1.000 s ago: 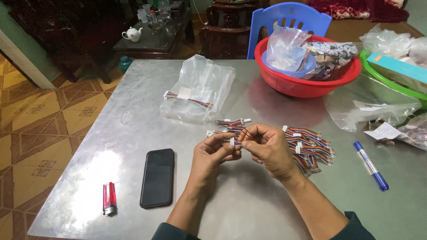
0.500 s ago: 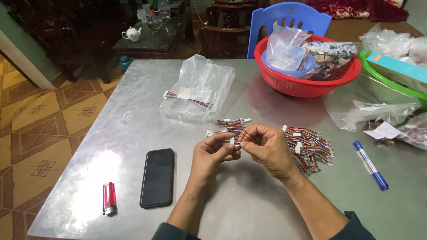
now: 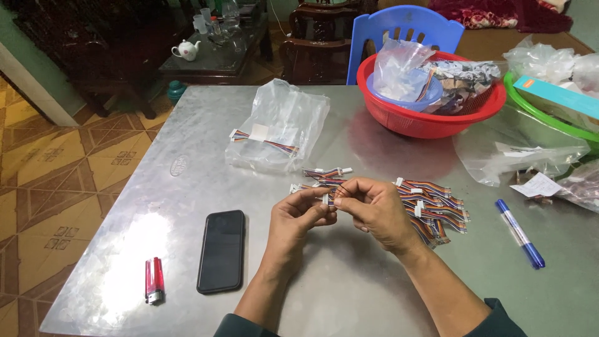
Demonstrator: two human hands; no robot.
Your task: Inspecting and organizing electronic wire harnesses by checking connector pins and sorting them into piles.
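Ribbon-cable lead (image 3: pixel 329 198), a short multicoloured wire with a white connector, is being held up just above the metal table (image 3: pixel 349 281), between both hands near the table's middle. In the head view, the left hand (image 3: pixel 298 218) is pinching the white connector end between thumb and fingertips, while the right hand (image 3: pixel 374 209) is closing its fingers on the coloured wires just beside it; the two hands are touching at the fingertips, so both are grasping the same lead. A few loose leads (image 3: pixel 324 173) are lying on the table just behind the hands, and a larger heap of finished cables (image 3: pixel 433 206) is resting just to the right of the right hand. Farther back, a clear plastic bag (image 3: pixel 277 128) holding another cable is lying flat. A black phone (image 3: pixel 221 251) is lying face up to the left of the left forearm, with a red lighter (image 3: pixel 153 281) farther left near the table's edge. A blue pen (image 3: pixel 519 233) is lying well to the right. A red basket (image 3: pixel 430 118) full of plastic bags is sitting at the far side, in front of a blue plastic chair (image 3: pixel 405 25).
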